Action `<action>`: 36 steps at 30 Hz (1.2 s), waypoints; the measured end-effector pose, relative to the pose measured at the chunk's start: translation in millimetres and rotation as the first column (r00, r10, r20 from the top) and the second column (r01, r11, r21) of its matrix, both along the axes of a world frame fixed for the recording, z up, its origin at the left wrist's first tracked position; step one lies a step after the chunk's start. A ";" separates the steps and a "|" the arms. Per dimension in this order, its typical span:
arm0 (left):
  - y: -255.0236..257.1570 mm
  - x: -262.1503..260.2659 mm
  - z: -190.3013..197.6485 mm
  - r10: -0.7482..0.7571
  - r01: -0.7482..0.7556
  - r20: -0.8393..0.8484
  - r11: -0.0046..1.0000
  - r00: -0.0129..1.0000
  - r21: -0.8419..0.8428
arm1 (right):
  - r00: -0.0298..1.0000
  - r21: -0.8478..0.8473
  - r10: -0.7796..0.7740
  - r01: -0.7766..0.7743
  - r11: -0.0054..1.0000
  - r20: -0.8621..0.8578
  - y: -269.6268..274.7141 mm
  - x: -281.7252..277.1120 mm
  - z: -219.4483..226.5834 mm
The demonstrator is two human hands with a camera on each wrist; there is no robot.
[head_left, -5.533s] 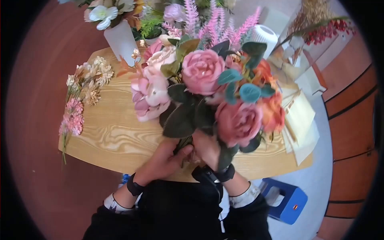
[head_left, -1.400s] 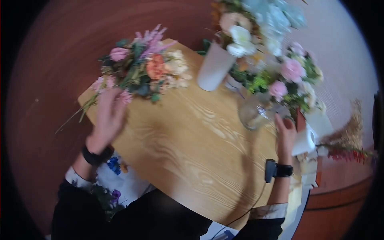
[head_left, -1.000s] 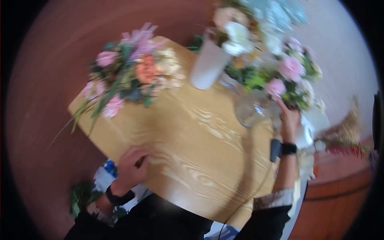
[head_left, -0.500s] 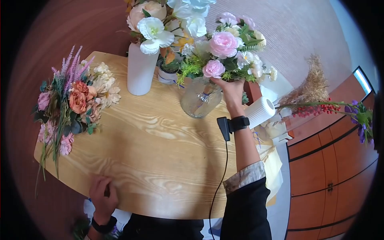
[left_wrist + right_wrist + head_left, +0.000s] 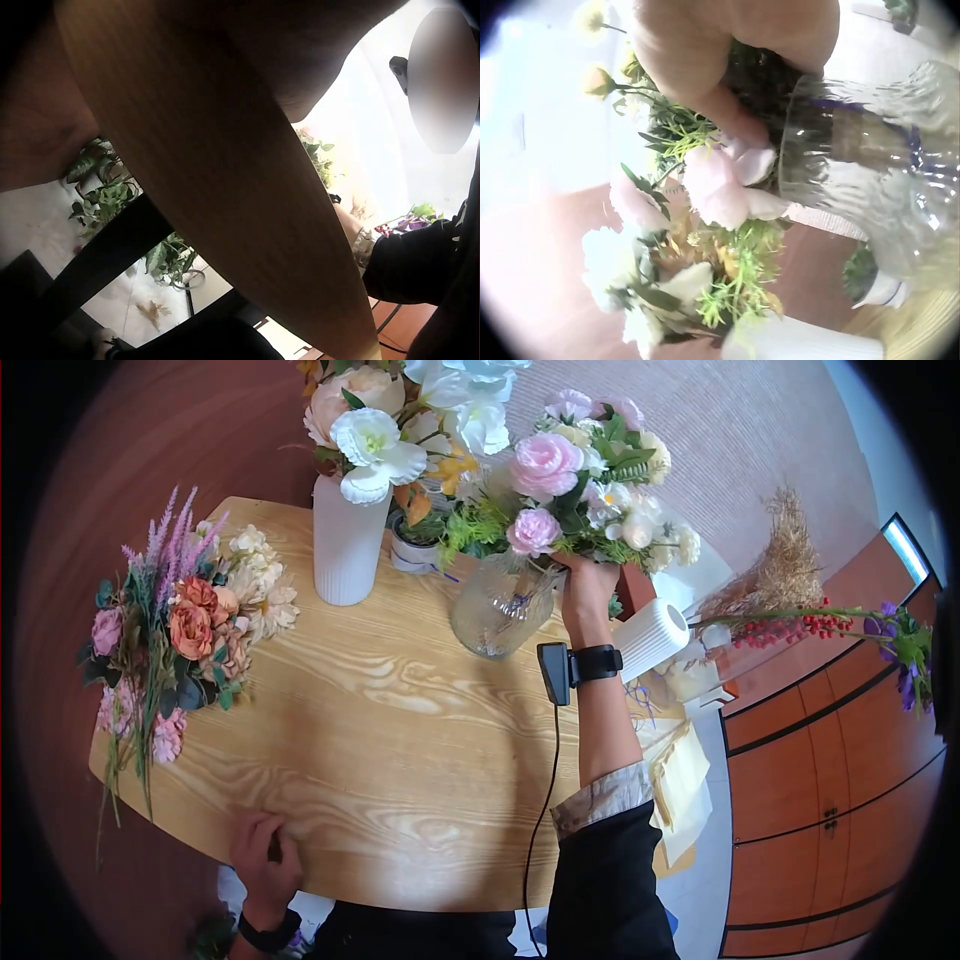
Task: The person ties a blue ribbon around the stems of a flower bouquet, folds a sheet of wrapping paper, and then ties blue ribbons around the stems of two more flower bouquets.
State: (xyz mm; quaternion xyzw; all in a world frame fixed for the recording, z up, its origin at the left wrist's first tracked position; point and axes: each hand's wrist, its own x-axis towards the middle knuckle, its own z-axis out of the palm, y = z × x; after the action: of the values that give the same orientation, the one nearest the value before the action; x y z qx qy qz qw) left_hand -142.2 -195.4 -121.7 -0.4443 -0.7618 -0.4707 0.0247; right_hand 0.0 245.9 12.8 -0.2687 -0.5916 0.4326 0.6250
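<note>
My right hand (image 5: 590, 588) reaches to the back of the table and grips the bouquet of pink roses and white flowers (image 5: 545, 465) low down, where its blooms meet the mouth of a clear glass vase (image 5: 500, 610). In the right wrist view, the fingers and thumb (image 5: 739, 124) curl round dark greenery beside the vase rim, with a pale pink rose (image 5: 720, 184) against the thumb. My left hand (image 5: 265, 865) rests loosely curled at the table's front edge, holding nothing. A mixed bunch with orange, pink and lavender flowers (image 5: 190, 625) lies at the left.
A white ribbed vase (image 5: 350, 560) of large blooms stands at the back, beside a small potted plant (image 5: 415, 545). Right of my forearm are another white ribbed vase (image 5: 650, 640), dried grass with red berries (image 5: 780, 625) and cream paper (image 5: 680, 780). A cable (image 5: 545, 810) hangs from my right wrist.
The mixed bunch held in both hands earlier now lies at the left. My left hand has drawn back to the front edge; the right has moved from beside the vase onto the rose bouquet.
</note>
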 end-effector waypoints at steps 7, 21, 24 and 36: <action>-0.3 -0.1 -1.4 0.006 -0.006 -0.005 1.000 1.000 -0.015 | 0.962 -0.212 0.093 -0.150 0.966 -0.255 4.9 15.7 23.8; 3.0 2.7 -1.1 -0.008 0.008 -0.018 1.000 1.000 0.009 | 0.941 0.117 0.121 -0.088 0.989 -0.315 -50.0 80.7 143.3; 3.7 3.7 4.1 -0.040 0.039 -0.018 0.999 0.999 -0.019 | 0.958 0.122 0.102 -0.072 0.990 -0.269 -107.0 105.0 144.4; 55.2 125.8 35.6 -0.637 0.739 0.542 0.672 0.549 0.041 | 0.976 -0.574 -0.065 -0.069 0.816 -0.209 -270.8 144.8 -37.2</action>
State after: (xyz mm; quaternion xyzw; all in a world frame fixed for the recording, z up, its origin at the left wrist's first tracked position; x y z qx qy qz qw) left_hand -16.4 -140.2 -86.1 -0.5654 -0.5436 -0.4663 -0.4092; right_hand 144.8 -24.8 -24.4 -0.3957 -0.3601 0.6190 0.5750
